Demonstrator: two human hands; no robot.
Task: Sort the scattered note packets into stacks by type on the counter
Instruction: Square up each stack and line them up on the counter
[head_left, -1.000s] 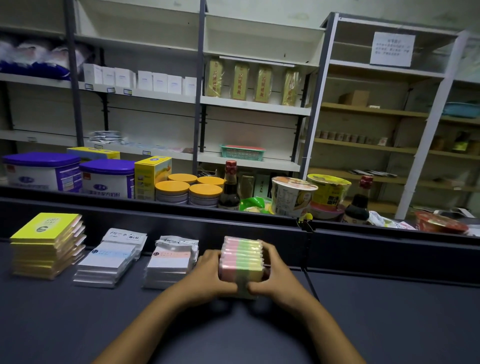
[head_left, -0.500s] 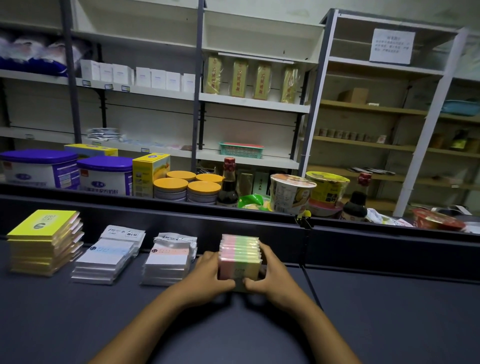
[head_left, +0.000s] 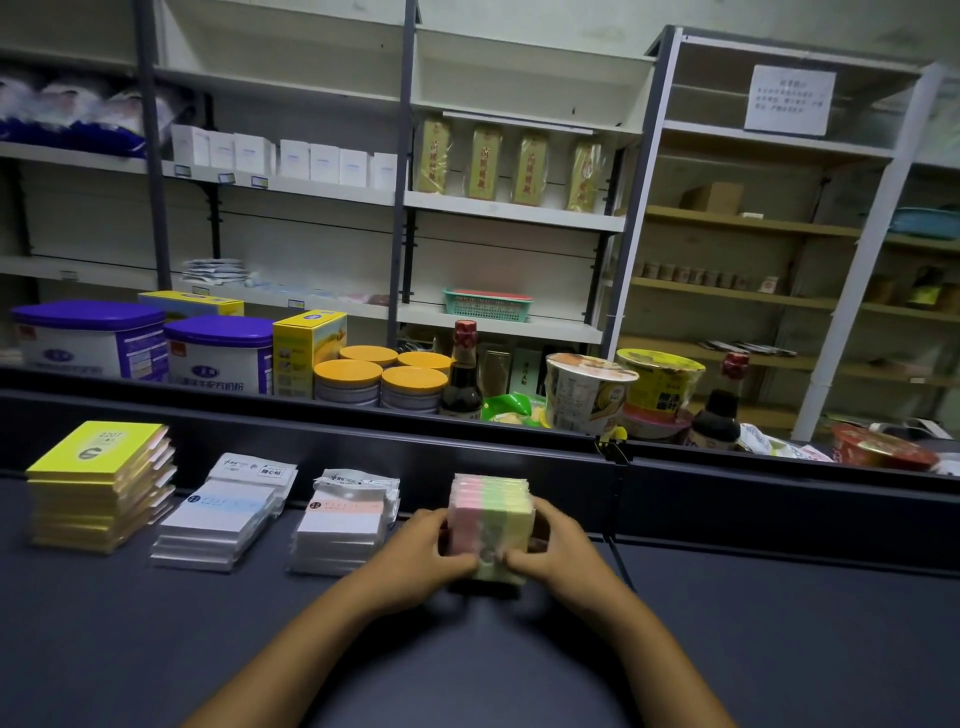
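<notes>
A stack of pastel pink, green and yellow note packets (head_left: 491, 514) stands on the dark counter (head_left: 779, 649) near its raised back rail. My left hand (head_left: 421, 558) grips the stack's left side and my right hand (head_left: 558, 551) grips its right side, thumbs on the front. To the left lie three other stacks: white packets with an orange band (head_left: 345, 525), white packets with a blue band (head_left: 223, 519), and yellow packets (head_left: 98, 483) at the far left.
The black back rail (head_left: 519, 457) runs behind the stacks. Beyond it stand purple-lidded tins (head_left: 218, 353), yellow-lidded jars (head_left: 379, 379), sauce bottles (head_left: 462, 379) and noodle cups (head_left: 587, 395). Shelves fill the background.
Both hands have stayed on the pastel stack; they shifted it slightly and squared its sides. The other three stacks have not moved.
</notes>
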